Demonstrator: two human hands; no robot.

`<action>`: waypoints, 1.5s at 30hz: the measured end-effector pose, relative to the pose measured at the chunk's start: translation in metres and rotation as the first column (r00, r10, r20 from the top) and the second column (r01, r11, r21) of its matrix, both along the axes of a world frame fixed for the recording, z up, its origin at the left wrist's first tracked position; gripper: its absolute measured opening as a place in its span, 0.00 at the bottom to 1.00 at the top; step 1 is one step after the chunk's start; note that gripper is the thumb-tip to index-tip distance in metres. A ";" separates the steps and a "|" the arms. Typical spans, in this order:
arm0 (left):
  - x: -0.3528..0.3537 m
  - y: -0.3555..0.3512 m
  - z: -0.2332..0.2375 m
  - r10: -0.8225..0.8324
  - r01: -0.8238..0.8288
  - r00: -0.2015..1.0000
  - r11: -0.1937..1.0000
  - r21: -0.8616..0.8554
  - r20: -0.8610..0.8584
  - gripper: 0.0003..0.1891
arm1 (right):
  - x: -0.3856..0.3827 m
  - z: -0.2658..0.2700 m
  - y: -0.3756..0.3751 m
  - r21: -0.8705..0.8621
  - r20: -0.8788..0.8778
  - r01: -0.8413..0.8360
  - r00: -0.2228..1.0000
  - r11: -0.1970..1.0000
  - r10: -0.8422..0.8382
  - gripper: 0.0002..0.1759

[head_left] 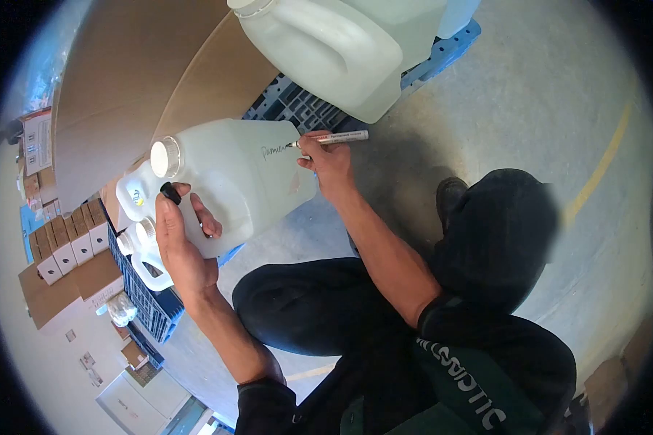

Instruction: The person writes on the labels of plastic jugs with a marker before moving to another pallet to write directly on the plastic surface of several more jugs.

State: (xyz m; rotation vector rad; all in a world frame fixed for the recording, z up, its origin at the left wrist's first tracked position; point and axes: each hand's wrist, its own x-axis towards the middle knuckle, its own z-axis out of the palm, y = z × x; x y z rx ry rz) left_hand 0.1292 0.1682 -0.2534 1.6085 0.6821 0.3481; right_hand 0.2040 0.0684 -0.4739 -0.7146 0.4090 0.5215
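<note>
A large translucent white jug (232,156) with a white screw cap (166,156) lies tilted at the middle left. My left hand (185,243) is wrapped round its handle, and a black marker cap (170,192) sits between its thumb and forefinger. Near the jug's bottom end, my right hand (328,163) pinches a white permanent marker (341,137), its tip at the jug's side. Dark handwriting (274,151) runs along the surface beside the tip. Part of my left fingers is hidden behind the handle.
Another large jug (326,54) stands above, by a blue pallet (453,52). A brown cardboard sheet (134,72) rises at the upper left. Smaller jugs (149,270) and a dark pallet (146,308) are at the left, with stacked boxes (72,243) beyond. My knees are below.
</note>
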 end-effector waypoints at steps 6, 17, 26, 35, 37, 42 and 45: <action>0.001 0.000 0.001 0.008 -0.008 1.000 1.000 -0.005 -0.012 0.19 | 0.000 -0.002 0.000 -0.044 -0.020 -0.001 1.000 0.999 0.000 0.11; -0.001 0.007 -0.005 0.070 -0.056 0.994 0.985 -0.166 0.079 0.18 | -0.002 -0.008 -0.009 0.139 -0.072 0.020 0.997 0.990 -0.011 0.06; 0.018 -0.025 -0.010 0.174 -0.104 0.968 0.935 -0.340 0.182 0.17 | 0.013 0.021 -0.031 0.072 0.216 -0.069 0.975 0.995 0.052 0.07; 0.019 -0.027 -0.006 0.145 -0.096 0.979 0.948 -0.304 0.143 0.17 | 0.018 0.028 -0.030 0.000 0.344 -0.130 0.931 0.991 0.122 0.07; 0.021 -0.028 -0.006 0.143 -0.090 0.979 0.945 -0.314 0.148 0.16 | 0.018 0.026 -0.029 0.003 0.366 -0.155 0.920 0.988 0.144 0.07; 0.021 -0.026 -0.007 0.125 -0.068 0.980 0.941 -0.332 0.152 0.16 | 0.018 0.030 -0.027 0.038 0.305 -0.094 0.949 0.995 0.078 0.06; 0.020 -0.026 -0.006 0.129 -0.073 0.980 0.942 -0.328 0.150 0.16 | 0.017 0.029 -0.025 0.025 0.298 -0.080 0.952 0.997 0.069 0.06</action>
